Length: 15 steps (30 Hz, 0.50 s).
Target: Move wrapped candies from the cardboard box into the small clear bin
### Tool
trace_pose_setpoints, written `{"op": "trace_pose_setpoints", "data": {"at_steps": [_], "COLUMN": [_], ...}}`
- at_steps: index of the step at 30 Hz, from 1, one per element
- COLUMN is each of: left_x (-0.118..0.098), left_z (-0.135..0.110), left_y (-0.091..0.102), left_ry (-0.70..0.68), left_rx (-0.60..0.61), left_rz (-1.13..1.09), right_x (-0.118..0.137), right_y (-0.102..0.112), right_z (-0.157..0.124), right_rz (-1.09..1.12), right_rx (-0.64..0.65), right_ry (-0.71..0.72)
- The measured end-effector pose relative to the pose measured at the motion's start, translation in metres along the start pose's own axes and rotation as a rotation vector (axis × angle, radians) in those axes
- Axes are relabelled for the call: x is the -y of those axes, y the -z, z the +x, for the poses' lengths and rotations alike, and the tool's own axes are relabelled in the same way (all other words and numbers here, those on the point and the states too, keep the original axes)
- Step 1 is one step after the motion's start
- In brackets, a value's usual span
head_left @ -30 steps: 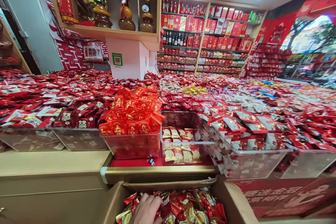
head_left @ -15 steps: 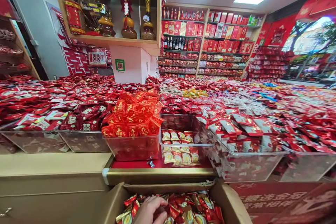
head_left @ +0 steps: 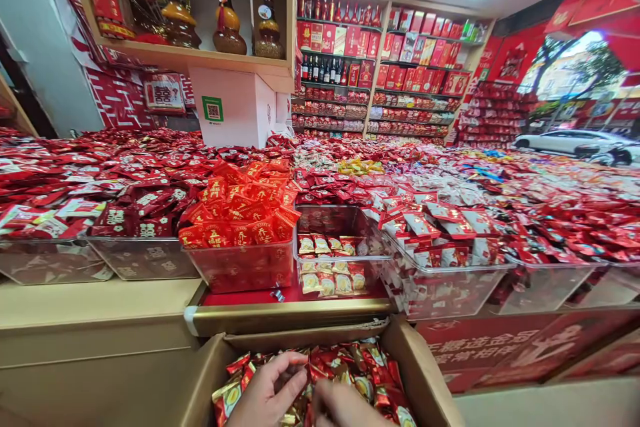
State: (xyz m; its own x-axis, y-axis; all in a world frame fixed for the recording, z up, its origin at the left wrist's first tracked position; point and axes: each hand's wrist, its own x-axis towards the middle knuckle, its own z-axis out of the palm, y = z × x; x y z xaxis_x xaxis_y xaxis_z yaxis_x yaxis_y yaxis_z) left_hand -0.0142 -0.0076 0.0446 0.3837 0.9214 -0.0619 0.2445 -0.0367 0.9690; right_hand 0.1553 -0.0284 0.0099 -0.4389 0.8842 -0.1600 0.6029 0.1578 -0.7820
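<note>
An open cardboard box [head_left: 423, 373] at the bottom of the view holds many red and gold wrapped candies [head_left: 365, 367]. My left hand [head_left: 267, 393] is down in the box with its fingers curled around some of those candies. My right hand [head_left: 345, 407] lies beside it on the pile, cut off by the frame's lower edge, so its fingers are hidden. Just beyond the box, a clear plastic bin [head_left: 335, 260] on the counter is nearly empty, with a shallow layer of the same candies at its front.
A bin heaped with bright red packets [head_left: 240, 213] stands left of the near-empty one, and a full bin [head_left: 440, 240] right of it. Red sweets cover the long counter. A beige ledge [head_left: 95, 307] runs at the left. Shelves of bottles and boxes [head_left: 380, 60] line the back wall.
My right hand has come into the box beside the left. My left hand has curled its fingers tighter on the candies. The view has dropped and turned slightly right.
</note>
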Motion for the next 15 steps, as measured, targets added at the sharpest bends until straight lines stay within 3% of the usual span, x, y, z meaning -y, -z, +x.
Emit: {"op": "trace_pose_setpoints", "data": {"at_steps": [3, 5, 9, 15], "left_x": [-0.004, -0.009, -0.018, -0.025], "left_z": [0.0, 0.0, -0.001, -0.003], "left_y": [-0.005, -0.007, -0.01, -0.015], "left_ry": [0.073, 0.074, 0.128, 0.134], "left_rx": [0.093, 0.091, -0.006, -0.098], "left_rz": [-0.205, -0.296, -0.423, -0.484], "right_x": [0.01, 0.018, 0.027, 0.029], "right_y": [0.02, 0.03, 0.038, 0.036], "right_z": [0.003, 0.001, -0.003, -0.003], "right_rz": [0.249, 0.399, 0.675, 0.735], "right_rx": [-0.255, -0.311, -0.259, -0.268], "right_ry": [0.049, 0.086, 0.1, 0.037]}}
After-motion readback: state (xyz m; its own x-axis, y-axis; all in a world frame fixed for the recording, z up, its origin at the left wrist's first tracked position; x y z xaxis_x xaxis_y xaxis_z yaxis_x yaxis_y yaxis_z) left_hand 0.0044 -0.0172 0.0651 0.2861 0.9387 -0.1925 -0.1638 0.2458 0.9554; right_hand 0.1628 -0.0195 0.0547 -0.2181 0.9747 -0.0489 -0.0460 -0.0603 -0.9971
